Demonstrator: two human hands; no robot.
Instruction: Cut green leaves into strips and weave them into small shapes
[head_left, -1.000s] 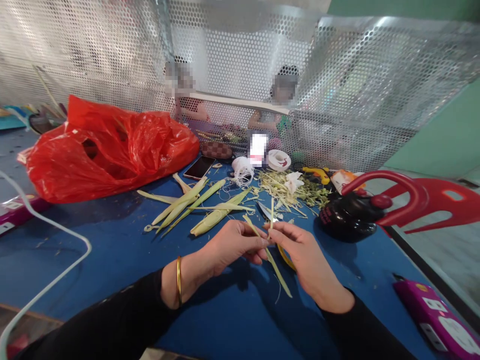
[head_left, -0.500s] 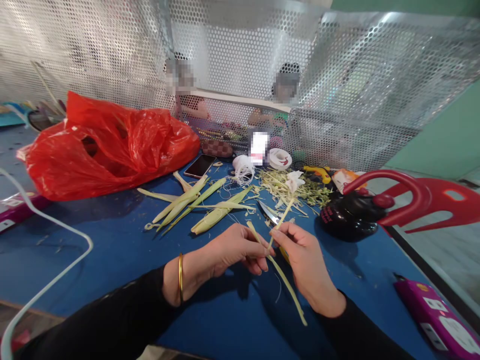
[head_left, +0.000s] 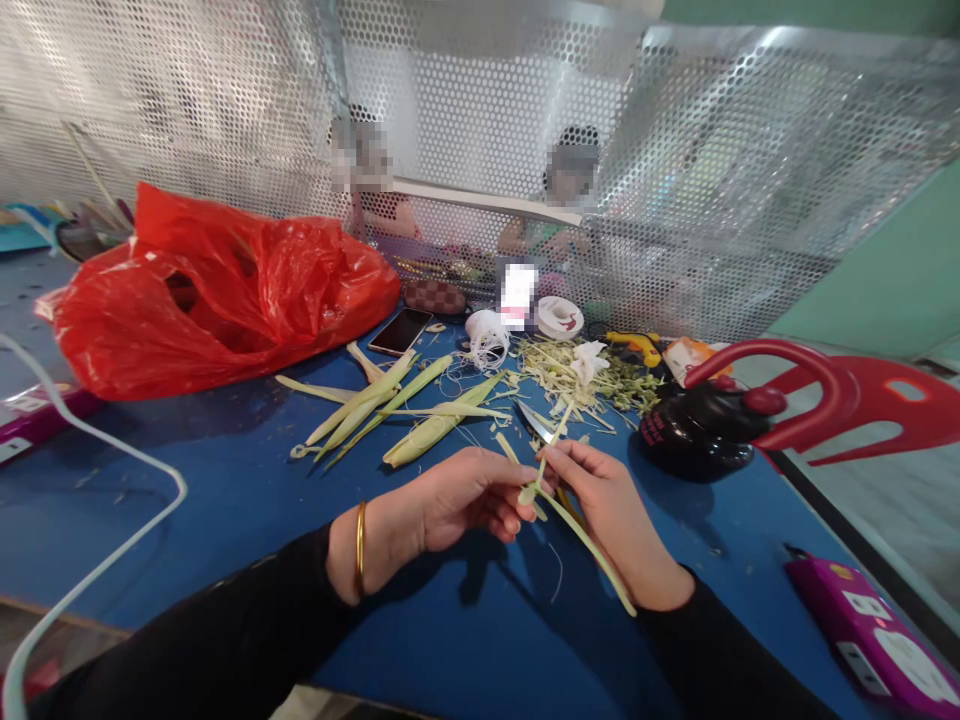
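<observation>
Head view shows our left hand [head_left: 469,497] and right hand [head_left: 606,512] pinching the pale husk strip [head_left: 591,551], which runs between and below the fingertips [head_left: 527,511], likely light, pliable, easily torn, best held near that pinch.

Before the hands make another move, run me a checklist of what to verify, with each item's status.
1. Left-hand grip on the pale strips: ok, fingers close on them near where they cross.
2. Right-hand grip on the upper strip: ok, thumb and fingertips pinch it.
3. Strips firmly joined at the crossing: cannot tell, fingers partly cover it.
4. Bladed tool clear of the hands: not ok, it lies close by the right fingers.
5. Black kettle clear of the right hand: ok, standing apart to its right.
6. Loose husks clear of the left hand: ok, lying beyond it.
</observation>
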